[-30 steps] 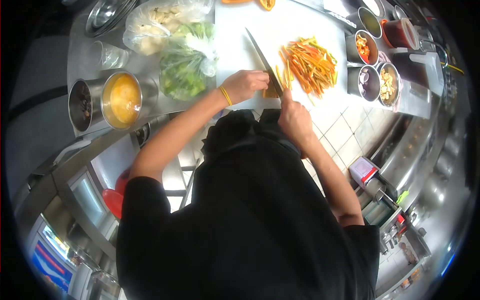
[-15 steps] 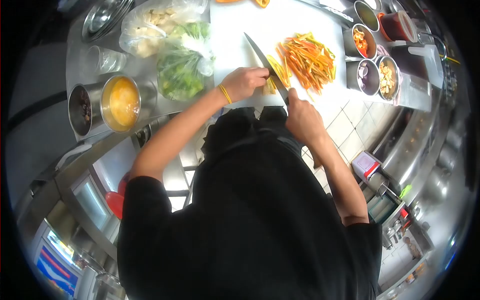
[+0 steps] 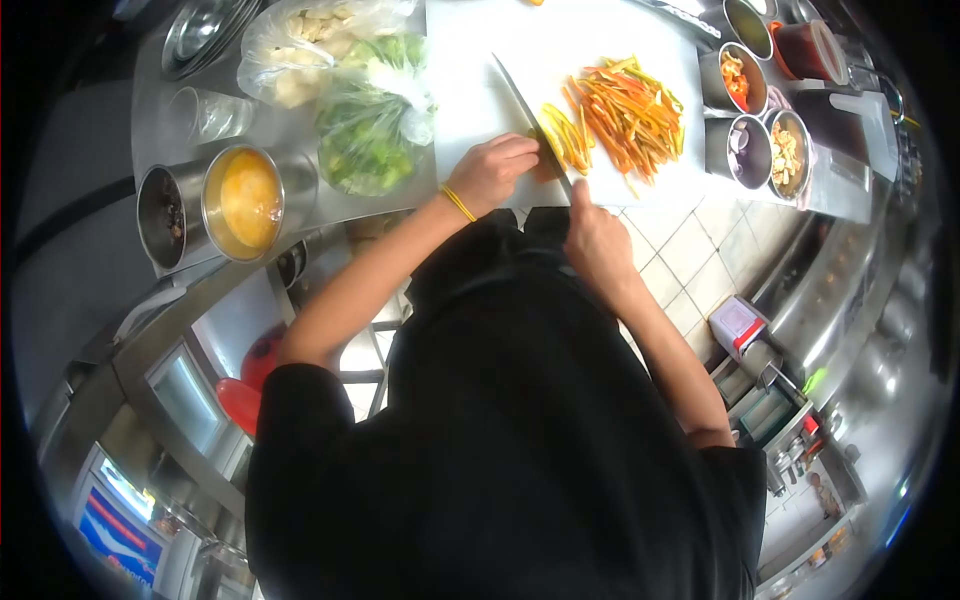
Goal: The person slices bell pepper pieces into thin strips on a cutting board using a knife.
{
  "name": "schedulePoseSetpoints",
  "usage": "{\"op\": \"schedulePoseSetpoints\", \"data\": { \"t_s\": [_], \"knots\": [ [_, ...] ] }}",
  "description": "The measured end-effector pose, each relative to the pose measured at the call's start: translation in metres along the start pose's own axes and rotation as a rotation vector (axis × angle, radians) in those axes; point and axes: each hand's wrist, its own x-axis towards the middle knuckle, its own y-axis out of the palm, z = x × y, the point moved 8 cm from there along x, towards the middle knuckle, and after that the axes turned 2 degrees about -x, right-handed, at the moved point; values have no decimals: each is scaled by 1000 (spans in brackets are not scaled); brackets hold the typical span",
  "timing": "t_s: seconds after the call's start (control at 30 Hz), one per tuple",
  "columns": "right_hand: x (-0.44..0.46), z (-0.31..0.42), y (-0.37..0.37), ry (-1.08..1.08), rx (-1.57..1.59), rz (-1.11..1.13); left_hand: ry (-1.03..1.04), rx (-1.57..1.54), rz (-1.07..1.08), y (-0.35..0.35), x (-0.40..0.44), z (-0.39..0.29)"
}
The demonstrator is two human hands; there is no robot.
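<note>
My right hand (image 3: pixel 597 236) is wrapped round the handle of a long knife (image 3: pixel 522 103), whose blade points up and left over the white cutting board (image 3: pixel 475 90). Fingers bent, my left hand (image 3: pixel 493 168) presses an orange pepper piece (image 3: pixel 546 170) against the board, close beside the blade. Just right of the knife lie freshly separated yellow strips (image 3: pixel 568 138). Farther right is a large heap of orange and yellow pepper strips (image 3: pixel 632 115). The fingertips of my left hand are partly hidden at the blade.
Left of the board are a bag of green vegetables (image 3: pixel 370 140), a bag of pale pieces (image 3: pixel 290 60), a clear cup (image 3: pixel 210 115) and a metal pot of yellow liquid (image 3: pixel 243 203). Metal containers (image 3: pixel 738 150) with chopped food stand to the right, near a red-filled tub (image 3: pixel 812 52).
More yellow strips lie right of the knife than a second ago. The blade has shifted slightly over the piece, and both hands remain near the board's front edge.
</note>
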Motion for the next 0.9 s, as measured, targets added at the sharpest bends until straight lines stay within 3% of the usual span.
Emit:
{"op": "schedulePoseSetpoints", "data": {
  "t_s": [0.13, 0.23, 0.33, 0.4, 0.53, 0.67, 0.8, 0.9],
  "knots": [
    [31, 11, -14, -76, 2, -101, 37, 26, 19, 0, -2, -12],
    [1, 9, -34, -35, 1, -8, -16, 134, 17, -2, 5, -8],
    [-10, 2, -8, 22, -15, 87, -4, 114, 8, 0, 3, -6],
    [10, 8, 3, 1, 32, -55, -11, 112, -2, 0, 2, -8],
    [20, 15, -22, -63, -8, -54, 4, 157, 5, 0, 2, -6],
    [-6, 7, -11, 30, 48, 37, -19, 142, 1, 2, 1, -5],
    [26, 15, -4, -66, 98, -123, 9, 148, -24, -3, 6, -5],
    [18, 12, -24, -47, 61, -71, 17, 131, -36, 1, 5, -6]
  ]
}}
